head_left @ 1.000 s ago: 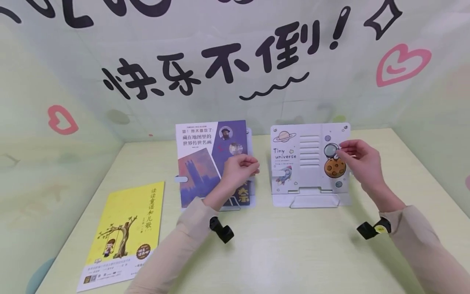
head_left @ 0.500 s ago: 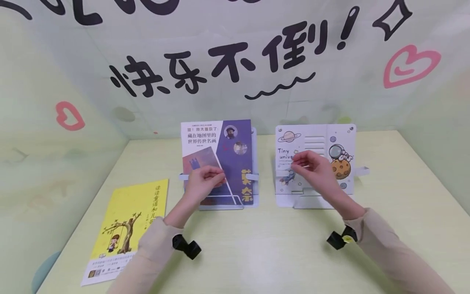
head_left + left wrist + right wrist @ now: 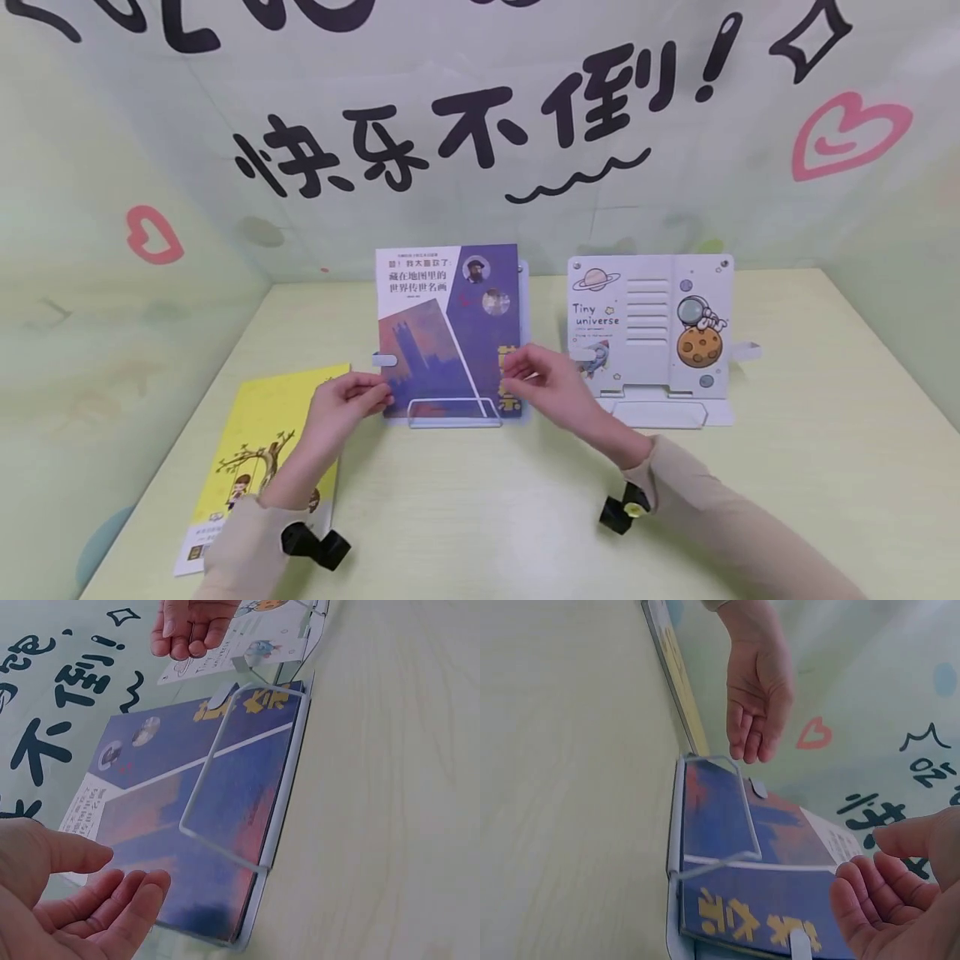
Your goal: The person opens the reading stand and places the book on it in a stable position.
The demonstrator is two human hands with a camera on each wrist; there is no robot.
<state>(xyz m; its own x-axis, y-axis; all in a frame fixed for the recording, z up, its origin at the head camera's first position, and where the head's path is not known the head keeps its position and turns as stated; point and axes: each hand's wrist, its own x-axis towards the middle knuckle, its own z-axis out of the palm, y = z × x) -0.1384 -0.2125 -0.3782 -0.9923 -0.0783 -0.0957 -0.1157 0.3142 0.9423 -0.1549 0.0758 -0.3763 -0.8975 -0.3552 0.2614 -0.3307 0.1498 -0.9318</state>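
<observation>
A purple and white picture book [image 3: 480,342] leans upright on a white metal book stand [image 3: 524,287]. The stand's wire holder [image 3: 455,425] crosses the book's lower front, and a small clip [image 3: 386,360] laps over its left edge. My left hand [image 3: 339,417] is by the book's lower left edge, fingers loosely bent and the thumb apart from them. At the lower right edge, my right hand [image 3: 553,387] overlaps the book's yellow lettering in the head view. In the right wrist view that hand [image 3: 900,892] has a gap between thumb and fingers, with nothing held.
To the right stands a second book stand [image 3: 645,333] printed with an astronaut and planets, its right clip [image 3: 746,351] swung outward. A yellow book [image 3: 273,408] lies on the table at left, partly behind the left arm. A printed wall sheet [image 3: 450,212] rises behind.
Both hands have moved left: the right from the astronaut stand to the purple book's right edge, the left from the book's front to its left edge. The astronaut stand's right clip has come into view, swung outward.
</observation>
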